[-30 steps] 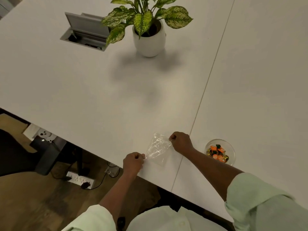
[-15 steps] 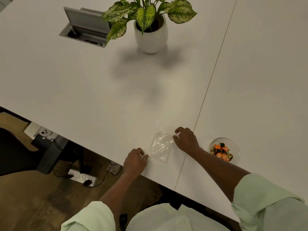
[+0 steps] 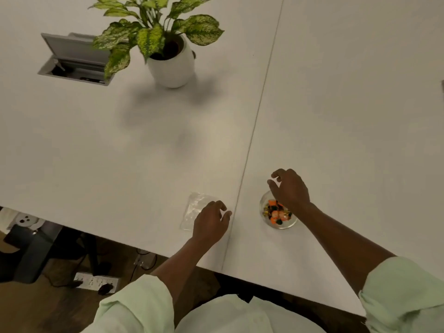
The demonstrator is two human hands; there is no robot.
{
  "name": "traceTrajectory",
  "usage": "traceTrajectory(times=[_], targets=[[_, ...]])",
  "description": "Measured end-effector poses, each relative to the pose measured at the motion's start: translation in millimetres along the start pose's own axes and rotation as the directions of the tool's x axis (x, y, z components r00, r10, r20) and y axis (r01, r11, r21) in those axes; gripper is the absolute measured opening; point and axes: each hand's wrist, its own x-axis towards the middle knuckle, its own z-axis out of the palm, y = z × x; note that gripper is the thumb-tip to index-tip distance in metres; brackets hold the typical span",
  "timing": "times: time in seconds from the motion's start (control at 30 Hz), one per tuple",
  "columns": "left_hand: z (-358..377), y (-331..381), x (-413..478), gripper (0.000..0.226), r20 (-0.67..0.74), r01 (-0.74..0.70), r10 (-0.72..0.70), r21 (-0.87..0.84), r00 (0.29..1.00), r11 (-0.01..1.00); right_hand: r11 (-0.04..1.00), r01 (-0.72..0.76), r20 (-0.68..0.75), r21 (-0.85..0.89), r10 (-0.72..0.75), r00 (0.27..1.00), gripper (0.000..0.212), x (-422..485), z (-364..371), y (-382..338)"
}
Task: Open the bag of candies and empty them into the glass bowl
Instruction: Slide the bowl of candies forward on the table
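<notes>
An empty clear plastic bag (image 3: 195, 207) lies flat on the white table (image 3: 120, 152) near its front edge. My left hand (image 3: 211, 222) hovers over the bag's right part with fingers apart and nothing in it. The small glass bowl (image 3: 282, 224) stands to the right of the table seam, with orange, dark green and gold wrapped candies (image 3: 276, 212) inside. My right hand (image 3: 289, 188) is above the bowl's far rim, fingers curled and spread, holding nothing.
A potted plant in a white pot (image 3: 171, 66) stands at the back. An open cable hatch (image 3: 74, 60) is set into the table to the plant's left. A power strip (image 3: 96, 282) lies on the floor below the front edge.
Both hands have let go of the bag, which now lies flat. My right hand has moved right, over the bowl. My left hand has shifted right, over the bag.
</notes>
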Motion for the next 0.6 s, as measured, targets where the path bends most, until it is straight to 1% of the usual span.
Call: traceTrajectory(times=[0.17,0.3,0.37,0.43,0.5,0.6], targets=[[32.5,47.2,9.6,0.027,0.108,-0.030,0.034,-0.041,0.994,0.999,0.988,-0.150,0.042,-0.022,0.151,0.988,0.037,-28.9,-14.0,53.6],[56.3,70.8,13.0,0.036,0.206,0.015,-0.006,-0.044,0.979,0.999,0.972,-0.236,0.184,-0.009,0.233,0.955,0.047,-49.6,-10.7,77.8],[64.3,75.9,13.5,0.036,0.237,0.043,-0.036,-0.027,0.971,0.999,0.967,-0.254,0.249,0.025,0.241,0.938,0.043,-57.6,-6.2,83.8],[69.6,78.8,13.9,0.033,0.257,0.069,-0.063,-0.017,0.964,0.997,0.965,-0.247,0.294,0.091,0.211,0.932,0.038,-63.4,-2.8,85.9],[72.7,83.7,15.3,0.030,0.269,0.080,-0.077,-0.003,0.960,0.997,0.955,-0.257,0.303,0.144,0.205,0.931,0.035,-64.8,-2.4,88.0],[73.1,87.8,18.0,0.026,0.267,0.084,-0.084,0.011,0.960,0.996,0.951,-0.266,0.297,0.160,0.211,0.931,0.031,-61.6,-4.2,87.3]])
